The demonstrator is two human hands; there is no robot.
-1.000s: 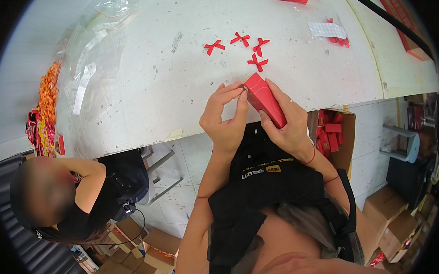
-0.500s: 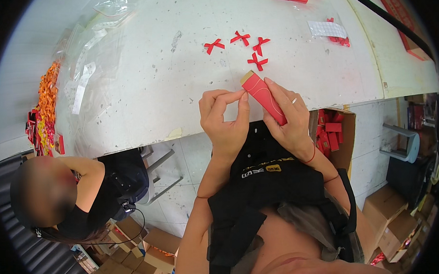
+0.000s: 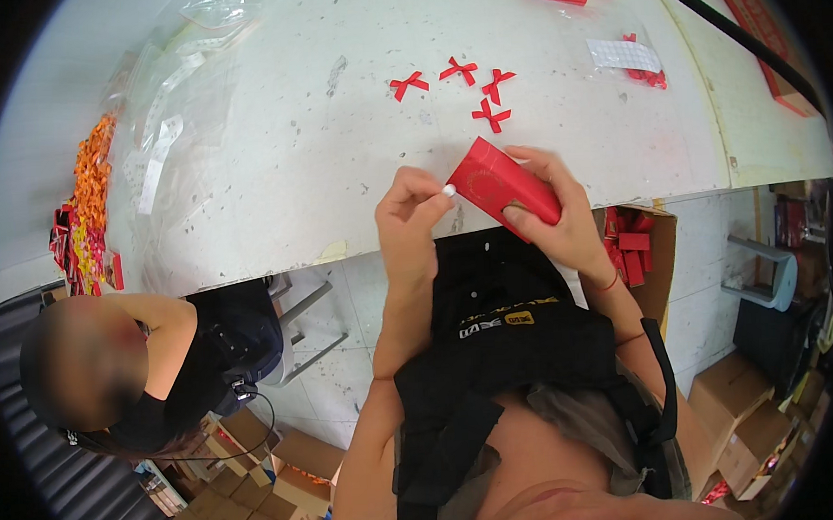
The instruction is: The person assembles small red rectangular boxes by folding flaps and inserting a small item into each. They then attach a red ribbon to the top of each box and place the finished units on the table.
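Observation:
My right hand (image 3: 563, 218) holds a small red box (image 3: 502, 187) just over the near edge of the table, its broad face turned up, thumb pressed on that face. My left hand (image 3: 409, 214) is closed in a pinch beside the box's left corner. Between thumb and forefinger shows a tiny white piece (image 3: 449, 191), too small to name. Beyond the box, several red ribbon bows (image 3: 492, 115) lie loose on the white table (image 3: 292, 172).
Clear plastic bags (image 3: 165, 150) and orange and yellow small items (image 3: 92, 177) lie at the left. A bag of red bows (image 3: 645, 69) rests at the right. A carton (image 3: 656, 263) of red boxes stands below the edge. A co-worker (image 3: 175, 363) sits at the left.
The red box has turned in my right hand, from a narrow side to its broad face. My left hand has drawn slightly back from the box, and a white piece now shows in its pinch.

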